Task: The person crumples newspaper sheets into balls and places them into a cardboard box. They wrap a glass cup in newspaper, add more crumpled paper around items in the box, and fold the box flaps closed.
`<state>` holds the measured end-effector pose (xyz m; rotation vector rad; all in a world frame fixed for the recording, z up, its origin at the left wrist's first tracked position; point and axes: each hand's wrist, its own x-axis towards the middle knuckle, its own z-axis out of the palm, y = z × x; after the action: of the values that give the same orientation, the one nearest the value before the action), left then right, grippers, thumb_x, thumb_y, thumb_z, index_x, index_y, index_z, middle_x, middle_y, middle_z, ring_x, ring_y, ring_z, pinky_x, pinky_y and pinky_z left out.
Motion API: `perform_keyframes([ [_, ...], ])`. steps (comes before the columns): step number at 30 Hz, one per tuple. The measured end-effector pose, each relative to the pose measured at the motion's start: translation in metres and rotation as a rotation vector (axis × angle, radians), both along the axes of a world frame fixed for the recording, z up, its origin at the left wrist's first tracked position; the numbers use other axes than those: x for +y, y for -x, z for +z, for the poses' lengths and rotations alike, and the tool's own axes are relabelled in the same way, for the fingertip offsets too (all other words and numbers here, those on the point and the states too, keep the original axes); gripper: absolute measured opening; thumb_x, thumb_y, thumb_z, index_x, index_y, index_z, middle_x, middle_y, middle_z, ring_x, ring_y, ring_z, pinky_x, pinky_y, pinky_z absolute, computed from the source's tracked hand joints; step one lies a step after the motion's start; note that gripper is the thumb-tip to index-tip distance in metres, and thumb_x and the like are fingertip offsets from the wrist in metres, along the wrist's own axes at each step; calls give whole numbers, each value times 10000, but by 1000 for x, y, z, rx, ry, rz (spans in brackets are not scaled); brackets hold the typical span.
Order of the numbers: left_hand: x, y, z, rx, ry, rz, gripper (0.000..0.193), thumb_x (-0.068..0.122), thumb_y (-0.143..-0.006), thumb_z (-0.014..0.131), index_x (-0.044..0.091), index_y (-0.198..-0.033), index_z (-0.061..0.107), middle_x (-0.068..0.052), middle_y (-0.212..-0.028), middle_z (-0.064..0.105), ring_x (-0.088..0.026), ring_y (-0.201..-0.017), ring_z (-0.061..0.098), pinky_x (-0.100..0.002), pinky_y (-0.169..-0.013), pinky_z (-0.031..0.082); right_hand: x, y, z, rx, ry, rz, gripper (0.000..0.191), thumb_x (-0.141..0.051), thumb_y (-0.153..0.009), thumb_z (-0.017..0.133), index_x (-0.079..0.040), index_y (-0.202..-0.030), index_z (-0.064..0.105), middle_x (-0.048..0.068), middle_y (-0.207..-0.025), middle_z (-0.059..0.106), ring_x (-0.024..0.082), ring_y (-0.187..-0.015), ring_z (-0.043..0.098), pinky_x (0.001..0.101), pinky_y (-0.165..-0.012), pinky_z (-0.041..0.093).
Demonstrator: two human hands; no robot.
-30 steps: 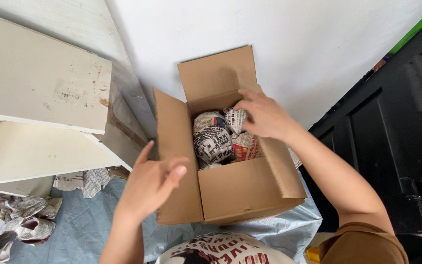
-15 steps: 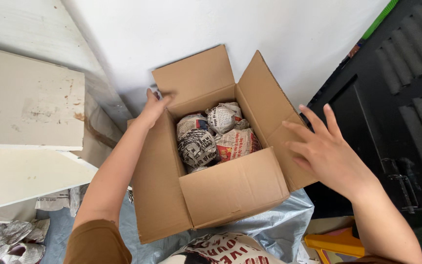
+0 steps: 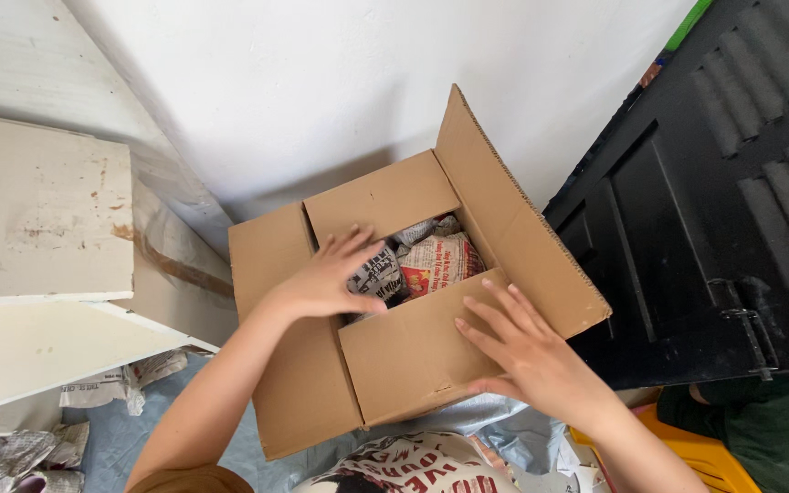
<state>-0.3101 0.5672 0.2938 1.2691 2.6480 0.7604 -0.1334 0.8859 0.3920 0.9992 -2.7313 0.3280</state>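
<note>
A brown cardboard box stands against the white wall, holding several items wrapped in newspaper. My left hand lies flat on the left flap, fingers spread, pressing it over the opening and touching the wrapped items. My right hand rests palm down on the near flap, folded partly inward. The far flap and the right flap stand up and outward.
A white wooden shelf unit stands left of the box. Crumpled newspaper lies on a grey-blue sheet at lower left. A black louvred metal door fills the right. A yellow object sits at lower right.
My left hand left the far left corner and pushed the left flap over the opening. My right hand moved from the right flap onto the near flap, folding it inward.
</note>
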Motion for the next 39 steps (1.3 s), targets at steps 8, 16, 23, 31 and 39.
perform_keyframes([
  [8, 14, -29, -2, 7, 272, 148, 1453, 976, -579, 598, 56, -1620, 173, -221, -1698, 31, -386, -1576, -24, -630, -1217, 1, 49, 21, 30, -26, 1112, -62, 387, -144, -1086, 503, 5, -1442, 475, 228, -1568, 428, 368, -1530, 395, 544, -1296, 293],
  [16, 14, -29, -3, 9, 236, 155, 1398, 961, -594, 601, 102, -1625, 207, -213, -1704, 57, -379, -1579, 9, -638, -1219, 29, 104, 33, 53, -113, 829, -324, 522, -341, -1123, 408, 55, -1442, 523, 236, -1485, 561, 350, -1435, 521, 496, -1194, 427],
  [23, -9, -49, 3, 95, 171, 363, 1076, 779, -740, 638, 131, -1551, 355, -156, -1638, 294, -360, -1554, 163, -684, -1199, 70, -12, 73, -46, -97, -62, 58, 602, -504, -983, 531, -195, -1500, 512, 111, -1614, 369, 330, -1506, 258, 554, -1212, 94],
  [31, -105, -151, -38, -393, -697, 1033, 865, 609, -1011, 471, -78, -1519, 331, -273, -1558, 380, -392, -1470, 361, -405, -1154, 327, -17, 70, -36, -151, 22, -20, 527, -496, -961, 563, -246, -1423, 600, 65, -1593, 421, 301, -1505, 290, 613, -1204, 52],
  [39, 24, -166, -11, 85, -376, 260, 699, 541, -1061, 411, 110, -1612, 420, -235, -1731, 229, -423, -1608, 128, -603, -1250, 31, -14, 67, -42, -165, 110, 6, 511, -462, -919, 643, -200, -1357, 655, 78, -1546, 476, 313, -1473, 338, 604, -1194, 102],
])
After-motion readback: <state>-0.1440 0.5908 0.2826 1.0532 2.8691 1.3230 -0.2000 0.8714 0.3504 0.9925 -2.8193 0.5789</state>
